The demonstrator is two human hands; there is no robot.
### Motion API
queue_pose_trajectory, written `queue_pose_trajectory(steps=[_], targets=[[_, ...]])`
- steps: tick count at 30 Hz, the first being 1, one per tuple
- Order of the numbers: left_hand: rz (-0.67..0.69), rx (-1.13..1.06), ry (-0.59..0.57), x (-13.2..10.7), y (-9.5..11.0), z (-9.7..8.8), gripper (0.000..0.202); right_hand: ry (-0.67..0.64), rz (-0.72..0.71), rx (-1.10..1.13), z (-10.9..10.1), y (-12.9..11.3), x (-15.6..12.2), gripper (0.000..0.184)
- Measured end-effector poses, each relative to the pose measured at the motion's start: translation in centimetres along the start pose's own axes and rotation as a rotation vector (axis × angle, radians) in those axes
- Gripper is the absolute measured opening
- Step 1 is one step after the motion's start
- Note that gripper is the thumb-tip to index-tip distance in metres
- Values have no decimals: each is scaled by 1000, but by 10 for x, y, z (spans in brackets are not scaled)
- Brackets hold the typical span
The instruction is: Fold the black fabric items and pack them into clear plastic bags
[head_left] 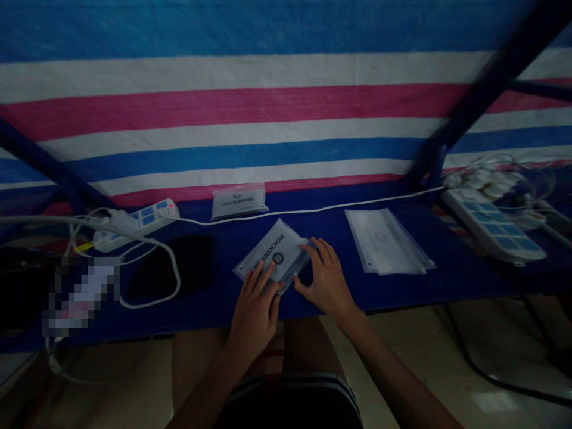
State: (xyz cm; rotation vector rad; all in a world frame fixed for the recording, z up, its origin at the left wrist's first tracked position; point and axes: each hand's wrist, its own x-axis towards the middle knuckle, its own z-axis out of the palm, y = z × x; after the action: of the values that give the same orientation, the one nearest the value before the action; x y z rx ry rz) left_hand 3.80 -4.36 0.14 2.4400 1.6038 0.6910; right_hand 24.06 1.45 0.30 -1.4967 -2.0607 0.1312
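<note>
A clear plastic bag printed ROCKBROS [277,253] lies on the blue-covered table in front of me, with something flat and grey inside. My left hand [255,310] rests on its near corner, fingers spread over the bag. My right hand [325,279] grips its right edge, with fingertips on top and the thumb at the near side. A second ROCKBROS bag [239,201] stands farther back, beyond a white cable [308,210]. To the right lies a stack of clear flat bags [384,243], out of reach of both fingertips.
Power strips sit at the left [139,225] and right [491,223], with white cables and plugs. A black flat item [172,268] lies left of my hands. A pixelated patch [78,296] covers the left. Behind stands a striped tarp [223,107] on dark poles [487,101].
</note>
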Motion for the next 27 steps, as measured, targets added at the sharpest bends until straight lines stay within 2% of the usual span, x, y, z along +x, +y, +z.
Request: queue_pose_trajectory(steps=[5,10,27], targets=[[0,-2,-3,-1,2,-3,29,-23,-49,53,6,16,8,60],[-12,-11,-4,-3,2,-5,28,21,-77,130,8,29,12,52],[26,-21,-13,-20,-7,-13,29,62,-66,215,15,38,7,43]])
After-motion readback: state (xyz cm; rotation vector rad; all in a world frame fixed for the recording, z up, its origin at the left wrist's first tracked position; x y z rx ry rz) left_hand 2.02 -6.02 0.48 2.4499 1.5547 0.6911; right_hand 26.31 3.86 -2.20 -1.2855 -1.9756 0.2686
